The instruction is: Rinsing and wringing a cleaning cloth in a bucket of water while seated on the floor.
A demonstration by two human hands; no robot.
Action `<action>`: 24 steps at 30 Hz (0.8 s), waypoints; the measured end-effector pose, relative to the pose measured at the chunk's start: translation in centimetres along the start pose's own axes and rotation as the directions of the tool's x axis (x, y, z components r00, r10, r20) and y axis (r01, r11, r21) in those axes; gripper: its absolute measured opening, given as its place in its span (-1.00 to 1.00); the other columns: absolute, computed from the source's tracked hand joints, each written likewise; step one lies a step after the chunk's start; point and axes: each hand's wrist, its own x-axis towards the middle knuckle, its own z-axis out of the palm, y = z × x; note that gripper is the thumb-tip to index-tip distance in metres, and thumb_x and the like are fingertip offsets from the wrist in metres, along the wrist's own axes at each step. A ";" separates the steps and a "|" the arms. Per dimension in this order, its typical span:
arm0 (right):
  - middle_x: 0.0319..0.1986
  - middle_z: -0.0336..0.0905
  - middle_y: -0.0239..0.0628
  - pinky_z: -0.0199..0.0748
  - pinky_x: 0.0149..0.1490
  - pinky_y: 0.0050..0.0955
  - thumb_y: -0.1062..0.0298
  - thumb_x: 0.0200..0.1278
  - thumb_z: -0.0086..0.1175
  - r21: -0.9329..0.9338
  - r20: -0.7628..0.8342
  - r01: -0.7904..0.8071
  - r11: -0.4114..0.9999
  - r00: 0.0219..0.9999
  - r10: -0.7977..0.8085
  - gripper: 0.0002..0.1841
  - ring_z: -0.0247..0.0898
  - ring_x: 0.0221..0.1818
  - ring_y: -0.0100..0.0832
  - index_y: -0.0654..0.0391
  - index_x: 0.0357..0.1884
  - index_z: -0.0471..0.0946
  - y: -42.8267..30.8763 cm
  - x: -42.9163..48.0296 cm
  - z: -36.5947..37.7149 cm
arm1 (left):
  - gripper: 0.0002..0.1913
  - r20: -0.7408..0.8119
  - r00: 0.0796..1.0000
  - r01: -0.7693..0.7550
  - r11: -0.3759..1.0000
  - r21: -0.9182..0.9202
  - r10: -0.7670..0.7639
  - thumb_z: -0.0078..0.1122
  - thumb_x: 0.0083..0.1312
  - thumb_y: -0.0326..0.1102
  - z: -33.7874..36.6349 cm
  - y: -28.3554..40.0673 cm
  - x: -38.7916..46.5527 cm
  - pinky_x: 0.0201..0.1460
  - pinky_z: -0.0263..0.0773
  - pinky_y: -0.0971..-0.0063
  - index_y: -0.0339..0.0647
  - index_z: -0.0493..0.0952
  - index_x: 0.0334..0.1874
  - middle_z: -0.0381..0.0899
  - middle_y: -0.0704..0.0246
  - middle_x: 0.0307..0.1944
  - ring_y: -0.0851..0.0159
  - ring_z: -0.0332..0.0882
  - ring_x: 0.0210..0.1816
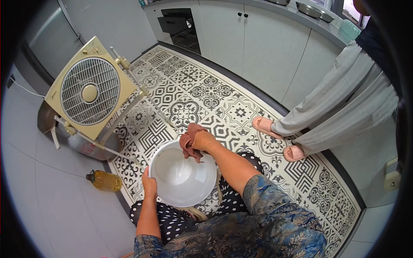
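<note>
A large white plastic basin (182,180) is held between my knees, tilted so that its inside faces up. My left hand (149,184) grips its left rim. At the basin's upper right rim, my right hand (203,141) is closed on a crumpled reddish-brown cloth (191,142), part of which hangs over the rim into the basin. The fingers of my right hand are partly hidden by the cloth.
A cream box fan (89,93) on a tubular stand is at the left, with a grey gas cylinder (93,143) behind it. A bottle of yellow oil (105,181) lies near the left wall. Another person in grey trousers (332,93) stands at right, by white cabinets (274,45).
</note>
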 end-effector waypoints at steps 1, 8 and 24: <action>-0.19 0.64 -0.08 0.50 0.02 -0.30 0.11 0.00 0.16 -0.023 -0.019 0.030 0.999 0.999 -0.030 -0.58 0.58 -0.08 -0.16 0.17 -0.14 0.64 -0.2 -0.2 0.0 | -0.36 0.004 1.000 0.009 0.999 -0.044 -0.009 -0.24 -0.02 -0.71 -0.1 -0.2 -0.2 0.31 0.21 0.32 -0.26 0.43 0.20 0.35 0.07 0.13 0.04 0.33 0.21; -0.03 0.58 -0.09 0.44 0.13 -0.30 0.16 0.05 0.18 -0.045 0.017 0.088 0.995 0.996 -0.087 -0.59 0.49 0.07 -0.20 0.14 -0.05 0.62 -0.2 1.2 0.9 | -0.34 -0.105 0.994 -0.010 0.978 0.208 0.032 -0.25 0.02 -0.72 1.1 1.3 -5.0 0.32 0.19 0.30 -0.20 0.33 0.27 0.32 0.06 0.13 0.03 0.30 0.21; -0.23 0.61 0.06 0.52 -0.03 -0.27 0.21 -0.06 0.17 -0.082 0.028 0.242 0.967 0.970 -0.241 -0.61 0.57 -0.14 -0.07 0.24 -0.18 0.61 -0.1 -1.0 0.9 | -0.26 -0.182 0.982 -0.004 0.963 0.271 0.056 -0.17 0.01 -0.71 2.1 0.3 -11.3 0.41 0.07 0.28 -0.24 0.14 0.37 0.17 -0.01 0.19 -0.08 0.17 0.28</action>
